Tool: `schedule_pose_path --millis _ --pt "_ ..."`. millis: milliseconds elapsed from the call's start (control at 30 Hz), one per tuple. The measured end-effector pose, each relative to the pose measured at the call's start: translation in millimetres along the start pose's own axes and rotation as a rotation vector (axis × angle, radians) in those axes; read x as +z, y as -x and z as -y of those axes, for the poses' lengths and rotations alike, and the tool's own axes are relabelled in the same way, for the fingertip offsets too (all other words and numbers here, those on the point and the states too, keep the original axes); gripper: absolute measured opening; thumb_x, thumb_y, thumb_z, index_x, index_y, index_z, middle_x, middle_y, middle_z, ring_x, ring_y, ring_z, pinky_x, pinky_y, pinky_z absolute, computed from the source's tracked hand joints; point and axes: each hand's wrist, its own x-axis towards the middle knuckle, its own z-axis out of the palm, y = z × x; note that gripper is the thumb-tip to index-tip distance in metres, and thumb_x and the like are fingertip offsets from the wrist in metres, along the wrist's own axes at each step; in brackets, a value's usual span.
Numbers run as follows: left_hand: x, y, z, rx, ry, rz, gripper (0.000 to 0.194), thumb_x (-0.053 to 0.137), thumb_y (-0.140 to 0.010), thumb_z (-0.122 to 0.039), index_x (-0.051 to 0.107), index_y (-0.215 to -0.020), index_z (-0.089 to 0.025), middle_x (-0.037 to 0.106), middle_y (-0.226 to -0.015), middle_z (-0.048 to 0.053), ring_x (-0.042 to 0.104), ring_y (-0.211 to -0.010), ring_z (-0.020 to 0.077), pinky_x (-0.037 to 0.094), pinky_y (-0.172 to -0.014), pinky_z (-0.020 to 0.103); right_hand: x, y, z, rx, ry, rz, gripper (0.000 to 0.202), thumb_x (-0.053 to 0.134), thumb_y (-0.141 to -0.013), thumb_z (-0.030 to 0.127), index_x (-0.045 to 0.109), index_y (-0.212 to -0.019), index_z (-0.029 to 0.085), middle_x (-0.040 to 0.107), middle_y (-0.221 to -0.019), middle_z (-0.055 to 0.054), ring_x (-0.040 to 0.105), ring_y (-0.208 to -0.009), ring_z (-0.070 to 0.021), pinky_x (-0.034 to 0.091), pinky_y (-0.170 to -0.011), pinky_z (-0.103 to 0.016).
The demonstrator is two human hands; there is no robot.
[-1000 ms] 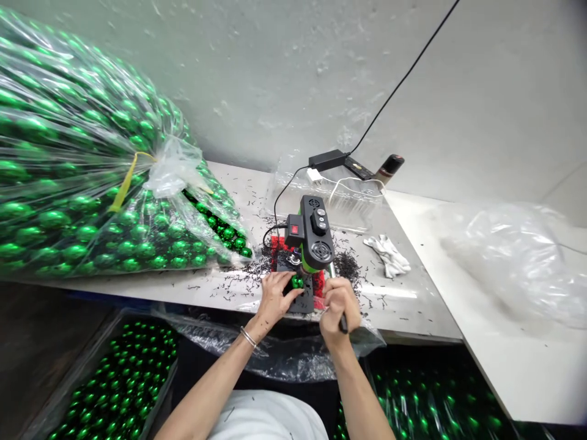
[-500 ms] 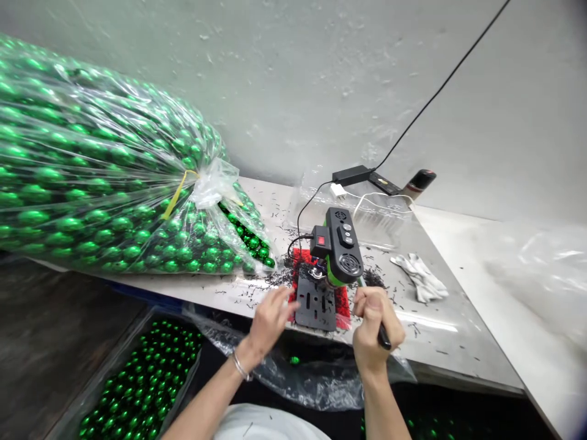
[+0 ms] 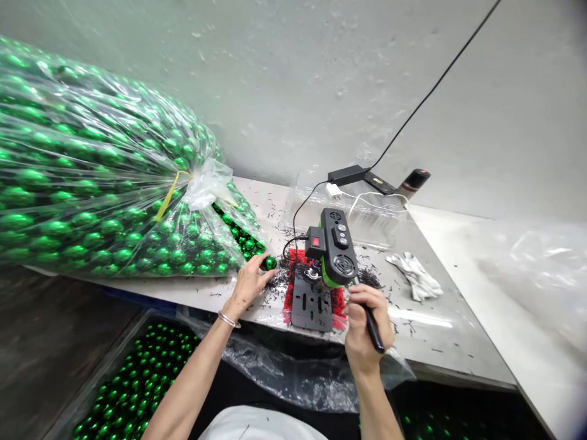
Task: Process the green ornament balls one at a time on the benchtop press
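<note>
My left hand (image 3: pixel 250 282) is at the torn opening of the clear bag, thumb and forefinger closed around a shiny green ball (image 3: pixel 270 263). In my right hand (image 3: pixel 369 327) is a tool with a black handle (image 3: pixel 374 330), its slim shaft pointing up toward the machine. The small black and green machine (image 3: pixel 340 245) stands between my hands, with a red switch and a slotted black base plate (image 3: pixel 312 304) on a red mat (image 3: pixel 339 304). The big clear bag (image 3: pixel 114 201) on the left is tied with a yellow strip and full of green balls.
Short black bits (image 3: pixel 369 278) are scattered over the table. White gloves (image 3: pixel 416 278) lie at the right, and a clear plastic tray (image 3: pixel 376 229) with a power adapter (image 3: pixel 347 175) and cables stands behind. Below left is a lined bin of green balls (image 3: pixel 137 373).
My left hand has moved left from beside the base plate to the bag's opening and taken hold of a green ball. My right hand still grips the black handle, now tilted differently.
</note>
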Motion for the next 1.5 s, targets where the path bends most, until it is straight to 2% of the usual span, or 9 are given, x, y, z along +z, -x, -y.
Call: schedule_pose_path --millis 67,167,267,400,567,800,1033,1167,1500 --pt "-2.1 9.4 -9.5 0.004 0.143 -0.039 0.037 0.072 -0.085 -0.035 0.066 -0.118 -0.021 0.07 -0.114 0.009 0.067 -0.098 0.0243 0.051 -0.089 0.034 2.6 10.7 -3.9 0.108 -0.032 -0.096 0.03 0.071 -0.084 0.029 0.06 -0.111 0.02 0.061 -0.108 -0.007 0.063 -0.076 -0.0138 0.055 -0.066 -0.029" --pt "-2.8 24.9 -24.0 -0.011 0.28 -0.067 0.036 0.075 -0.082 -0.038 0.068 -0.115 -0.023 0.071 -0.111 0.008 0.066 -0.097 0.0234 0.051 -0.089 0.034 12.0 35.9 -3.4 0.391 -0.077 -0.168 0.038 0.069 -0.087 0.032 0.056 -0.12 0.02 0.063 -0.094 -0.004 0.061 -0.065 -0.0109 0.054 -0.057 -0.024" --pt "0.9 40.9 -35.7 -0.081 0.374 -0.055 0.038 0.078 -0.078 -0.037 0.069 -0.112 -0.022 0.071 -0.107 0.007 0.066 -0.09 0.0218 0.053 -0.085 0.033 25.9 60.7 4.0 0.601 -0.159 0.08 0.029 0.063 -0.09 0.041 0.062 -0.107 0.016 0.067 -0.081 -0.004 0.063 -0.061 -0.0119 0.053 -0.051 -0.022" --pt "9.8 62.8 -47.7 -0.209 0.529 0.05 0.037 0.078 -0.076 -0.031 0.068 -0.11 -0.021 0.071 -0.101 0.005 0.066 -0.085 0.0192 0.055 -0.079 0.03 42.6 73.6 14.4 0.73 -0.165 0.264 0.044 0.064 -0.088 0.047 0.06 -0.119 0.016 0.071 -0.099 -0.01 0.07 -0.075 -0.0156 0.06 -0.062 -0.026" --pt "17.9 85.0 -60.3 -0.31 0.693 0.131 0.04 0.074 -0.075 -0.027 0.064 -0.113 -0.019 0.071 -0.105 0.006 0.07 -0.09 0.0195 0.057 -0.082 0.03 46.2 73.0 15.0 0.627 0.004 0.336 0.044 0.068 -0.084 0.047 0.064 -0.118 0.019 0.069 -0.113 -0.013 0.069 -0.099 -0.0222 0.061 -0.08 -0.035" --pt "19.8 100.4 -68.2 -0.247 0.628 0.122 0.035 0.076 -0.074 -0.027 0.065 -0.106 -0.02 0.069 -0.102 0.005 0.067 -0.091 0.02 0.056 -0.082 0.031 31.6 85.0 12.7 0.377 0.139 0.346 0.032 0.067 -0.087 0.039 0.065 -0.112 0.02 0.072 -0.103 -0.009 0.068 -0.096 -0.0217 0.059 -0.085 -0.037" --pt "26.6 117.9 -65.0 -0.271 0.67 0.289 0.052 0.074 -0.073 -0.021 0.061 -0.124 -0.02 0.068 -0.119 0.009 0.067 -0.106 0.0232 0.054 -0.095 0.035 15.9 101.3 17.2 0.385 0.144 0.317 0.032 0.066 -0.087 0.028 0.061 -0.119 0.022 0.064 -0.109 -0.009 0.066 -0.103 -0.02 0.059 -0.086 -0.033" --pt "26.7 121.2 -59.1 -0.264 0.662 0.322 0.056 0.065 -0.078 -0.02 0.056 -0.134 -0.02 0.069 -0.113 0.009 0.069 -0.094 0.0189 0.056 -0.092 0.035 9.8 107.8 19.5 0.365 0.193 0.283 0.032 0.064 -0.089 0.026 0.06 -0.12 0.024 0.059 -0.111 -0.008 0.062 -0.107 -0.0198 0.058 -0.087 -0.033" --pt "13.0 98.2 -45.5 -0.246 0.548 0.259 0.036 0.065 -0.085 -0.038 0.069 -0.116 -0.018 0.072 -0.103 0.008 0.07 -0.087 0.0191 0.058 -0.086 0.035 -7.2 114.1 17.2 0.396 0.243 0.254 0.037 0.067 -0.088 0.035 0.061 -0.123 0.025 0.055 -0.105 -0.006 0.06 -0.099 -0.0184 0.057 -0.085 -0.033"
